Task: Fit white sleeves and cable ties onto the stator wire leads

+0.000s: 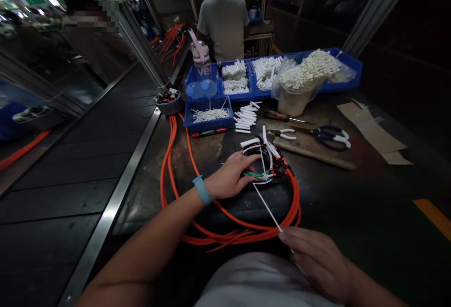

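My left hand (230, 175), with a blue band on the wrist, rests with fingers spread on a round part wrapped in wires (262, 166) on the dark bench. White sleeved leads stick up from that part. My right hand (317, 260) is near my body, fingers pinched on the end of a long white cable tie (268, 211) that runs taut up to the wire bundle. Orange cables (232, 234) loop around the part and trail off to the left.
Blue bins (347, 63) of white tubes line the back, beside a bag of white pieces (306, 74). Scissors (331, 136), pliers (282, 133), a screwdriver (282, 117) and a wooden stick (317, 154) lie behind the part. A conveyor (70, 157) runs left. Two people stand beyond.
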Demonstrator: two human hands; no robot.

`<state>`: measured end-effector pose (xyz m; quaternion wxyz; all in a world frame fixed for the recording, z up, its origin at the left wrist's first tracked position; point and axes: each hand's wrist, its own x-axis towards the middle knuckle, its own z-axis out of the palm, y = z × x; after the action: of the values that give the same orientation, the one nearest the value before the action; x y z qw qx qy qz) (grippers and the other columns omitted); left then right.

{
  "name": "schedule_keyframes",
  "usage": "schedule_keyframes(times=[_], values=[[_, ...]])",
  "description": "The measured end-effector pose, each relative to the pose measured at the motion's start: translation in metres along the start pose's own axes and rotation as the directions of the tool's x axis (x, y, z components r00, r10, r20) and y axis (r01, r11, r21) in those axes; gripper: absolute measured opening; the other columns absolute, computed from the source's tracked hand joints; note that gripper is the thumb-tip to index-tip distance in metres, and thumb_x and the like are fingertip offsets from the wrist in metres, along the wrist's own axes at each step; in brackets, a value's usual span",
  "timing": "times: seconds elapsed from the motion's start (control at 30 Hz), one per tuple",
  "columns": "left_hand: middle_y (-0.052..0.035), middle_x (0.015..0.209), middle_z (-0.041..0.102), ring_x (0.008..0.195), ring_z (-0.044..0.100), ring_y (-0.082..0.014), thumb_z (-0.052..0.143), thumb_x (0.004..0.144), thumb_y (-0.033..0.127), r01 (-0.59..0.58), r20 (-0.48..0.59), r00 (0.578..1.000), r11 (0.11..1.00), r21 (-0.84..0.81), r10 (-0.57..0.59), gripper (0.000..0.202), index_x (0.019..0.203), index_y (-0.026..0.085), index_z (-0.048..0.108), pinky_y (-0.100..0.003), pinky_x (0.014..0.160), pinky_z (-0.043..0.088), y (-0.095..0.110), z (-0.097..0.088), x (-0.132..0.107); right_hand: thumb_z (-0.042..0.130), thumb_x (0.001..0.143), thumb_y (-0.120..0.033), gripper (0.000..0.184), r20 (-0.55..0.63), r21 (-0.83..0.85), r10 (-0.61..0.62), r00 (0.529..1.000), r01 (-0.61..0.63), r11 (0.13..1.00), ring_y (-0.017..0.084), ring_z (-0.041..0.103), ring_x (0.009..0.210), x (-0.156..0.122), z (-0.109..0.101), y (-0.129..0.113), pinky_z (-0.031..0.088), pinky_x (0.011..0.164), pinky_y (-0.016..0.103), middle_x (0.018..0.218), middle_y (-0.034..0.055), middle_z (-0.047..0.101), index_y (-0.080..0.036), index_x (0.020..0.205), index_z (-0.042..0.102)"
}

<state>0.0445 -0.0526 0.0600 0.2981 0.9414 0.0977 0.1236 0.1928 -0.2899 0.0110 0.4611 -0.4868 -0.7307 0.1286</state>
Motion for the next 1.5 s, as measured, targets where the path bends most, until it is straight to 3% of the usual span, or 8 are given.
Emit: schedule_keyframes(times=[0.13,0.43,0.7,0.87,1.0,1.17,1.3,1.5], values=[[-0.0094,0.112,0.059,0.110,0.048,-0.0237,0.050,0.087,0.031,0.002,-0.001,1.000,0.995,0.102,-0.002,0.048,0.132,0.019,0.040,-0.045,0.104,0.032,-0.001,-0.003,-0.001,0.039,0.096,-0.011,0.028,-0.031,-0.159,-0.143,0.989,0.136,0.978,0.018,0.061,0.103,0.006,0.008,0.000,0.054,0.085,0.027,0.104,0.0125,0.065,-0.012,0.121,0.053],[-0.0130,0.110,0.058,0.105,0.049,-0.0244,0.050,0.087,0.034,-0.001,0.047,0.999,0.977,0.215,-0.009,0.050,0.131,0.013,0.042,-0.040,0.096,0.039,0.002,-0.009,0.002,0.037,0.095,-0.008,0.021,-0.037,-0.322,-0.248,0.968,0.223,0.920,0.021,0.065,0.094,0.020,0.015,-0.016,0.057,0.075,0.029,0.093,0.0135,0.068,-0.012,0.105,0.055],[-0.0121,0.111,0.060,0.104,0.051,-0.0238,0.050,0.087,0.032,-0.042,0.050,0.998,0.978,0.206,0.032,0.047,0.129,0.013,0.044,-0.040,0.099,0.036,0.001,-0.011,0.002,0.039,0.094,-0.011,0.031,-0.069,-0.242,-0.104,0.992,0.084,0.967,0.019,0.064,0.096,0.021,0.027,-0.022,0.057,0.079,0.027,0.101,0.0115,0.066,-0.015,0.121,0.052],[-0.0097,0.107,0.066,0.108,0.054,-0.0232,0.053,0.084,0.028,-0.001,-0.020,1.000,0.994,0.108,0.003,0.049,0.130,0.015,0.041,-0.045,0.103,0.029,0.003,-0.003,0.003,0.044,0.090,-0.007,0.032,-0.109,-0.321,-0.137,0.985,0.095,0.942,0.022,0.061,0.101,0.044,0.049,0.010,0.056,0.082,0.033,0.106,0.0127,0.064,-0.016,0.119,0.054],[0.0001,0.088,0.073,0.098,0.061,-0.0168,0.058,0.080,0.018,-0.029,-0.263,0.965,0.991,-0.127,-0.006,0.057,0.132,0.019,0.036,-0.041,0.101,0.030,-0.002,0.012,0.000,0.046,0.087,-0.009,0.024,-0.208,-0.118,0.048,0.977,-0.074,0.990,0.022,0.060,0.100,0.064,0.057,0.033,0.053,0.084,0.037,0.106,0.0094,0.063,-0.020,0.105,0.056],[0.0038,0.089,0.074,0.084,0.061,-0.0141,0.052,0.082,0.013,-0.285,-0.308,0.884,0.928,0.241,0.352,0.020,0.089,0.025,0.066,-0.036,0.090,0.036,-0.010,0.014,-0.003,0.058,0.085,-0.018,0.016,-0.283,0.346,0.424,0.860,-0.321,0.882,0.018,0.063,0.087,0.070,0.058,0.032,0.054,0.077,0.030,0.094,0.0031,0.063,-0.024,0.099,0.054],[0.0037,0.089,0.074,0.082,0.059,-0.0138,0.050,0.084,0.015,-0.284,-0.320,0.836,0.850,0.443,0.446,0.020,0.091,0.025,0.067,-0.034,0.084,0.038,-0.013,0.010,0.001,0.058,0.086,-0.016,0.018,-0.250,0.465,0.450,0.857,-0.301,0.832,0.017,0.062,0.093,0.067,0.061,0.029,0.050,0.085,0.029,0.101,0.0038,0.062,-0.024,0.100,0.052],[0.0040,0.089,0.074,0.081,0.058,-0.0135,0.052,0.085,0.018,-0.306,-0.322,0.804,0.812,0.498,0.500,0.017,0.092,0.024,0.066,-0.033,0.085,0.040,-0.012,0.012,0.001,0.057,0.086,-0.018,0.015,-0.262,0.446,0.455,0.851,-0.311,0.839,0.018,0.062,0.092,0.067,0.062,0.031,0.051,0.084,0.031,0.098,0.0046,0.062,-0.022,0.099,0.051]])
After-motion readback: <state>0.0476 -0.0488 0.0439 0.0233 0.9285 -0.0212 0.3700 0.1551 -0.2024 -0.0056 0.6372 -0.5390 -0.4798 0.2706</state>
